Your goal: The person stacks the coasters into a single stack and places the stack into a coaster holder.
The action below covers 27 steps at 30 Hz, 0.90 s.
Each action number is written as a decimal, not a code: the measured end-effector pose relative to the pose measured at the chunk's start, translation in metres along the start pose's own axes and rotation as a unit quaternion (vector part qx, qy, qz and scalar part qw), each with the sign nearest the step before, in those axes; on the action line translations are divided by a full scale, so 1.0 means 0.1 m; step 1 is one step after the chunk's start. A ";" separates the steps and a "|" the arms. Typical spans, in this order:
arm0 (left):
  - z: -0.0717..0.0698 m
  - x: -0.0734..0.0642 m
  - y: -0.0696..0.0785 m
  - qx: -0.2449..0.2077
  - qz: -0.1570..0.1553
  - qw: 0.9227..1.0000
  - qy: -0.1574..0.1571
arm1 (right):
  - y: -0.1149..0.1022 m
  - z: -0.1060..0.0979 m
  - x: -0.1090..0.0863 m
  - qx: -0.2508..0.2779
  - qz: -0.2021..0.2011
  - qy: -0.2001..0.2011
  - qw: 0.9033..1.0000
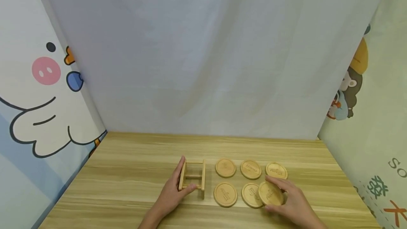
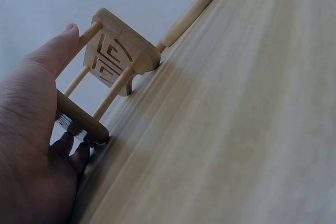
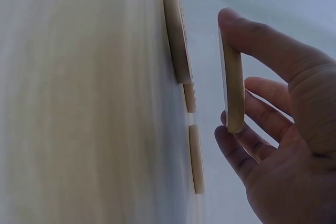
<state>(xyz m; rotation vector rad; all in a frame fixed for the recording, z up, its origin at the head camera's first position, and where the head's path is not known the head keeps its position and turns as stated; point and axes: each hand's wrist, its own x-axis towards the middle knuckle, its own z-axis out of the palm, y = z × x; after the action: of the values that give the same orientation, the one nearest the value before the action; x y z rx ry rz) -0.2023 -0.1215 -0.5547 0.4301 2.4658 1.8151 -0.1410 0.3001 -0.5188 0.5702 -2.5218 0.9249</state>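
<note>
A small wooden rack point(image 1: 203, 179), two end panels joined by round rods, stands on the table within the grip of my left hand point(image 1: 171, 193). In the left wrist view, the thumb lies along a rod near the cut-out panel point(image 2: 113, 59), while the fingers curl round the nearer panel. Between thumb and fingertips, my right hand point(image 1: 294, 200) pinches a round wooden coaster point(image 1: 270, 193) with an engraved face by its edges. The right wrist view shows this coaster raised off the table. From the head view it overlaps a lying coaster point(image 1: 249, 195) in the front row.
Several more coasters lie flat right of the rack: one at front left point(image 1: 225, 194), and a back row of left point(image 1: 225, 168), middle point(image 1: 251, 169) and right point(image 1: 276, 169). A pale curtain point(image 1: 203, 63) hangs behind the wooden table point(image 1: 127, 172), with printed panels at both sides.
</note>
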 end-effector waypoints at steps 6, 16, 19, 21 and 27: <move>0.00 0.00 0.00 0.001 -0.003 1.000 0.000 | -0.03 0.06 0.04 0.012 -0.010 -0.002 1.000; 0.00 -0.01 0.00 0.000 -0.004 1.000 0.001 | -0.09 0.15 0.10 0.029 0.010 -0.030 0.999; 0.00 -0.01 0.01 -0.001 -0.003 1.000 0.003 | -0.11 0.16 0.12 0.031 0.015 -0.034 0.999; 0.01 0.00 0.01 -0.001 -0.003 1.000 0.003 | -0.12 0.17 0.12 0.025 0.016 -0.033 0.999; 0.01 0.00 0.02 0.001 -0.002 1.000 0.004 | -0.14 0.22 0.14 0.008 0.003 -0.027 1.000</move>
<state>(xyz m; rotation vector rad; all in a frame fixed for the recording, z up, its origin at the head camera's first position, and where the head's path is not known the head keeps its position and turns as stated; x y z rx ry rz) -0.2021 -0.1203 -0.5534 0.4185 2.4732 1.8161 -0.1504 0.2724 -0.5201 0.5996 -2.5668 0.9463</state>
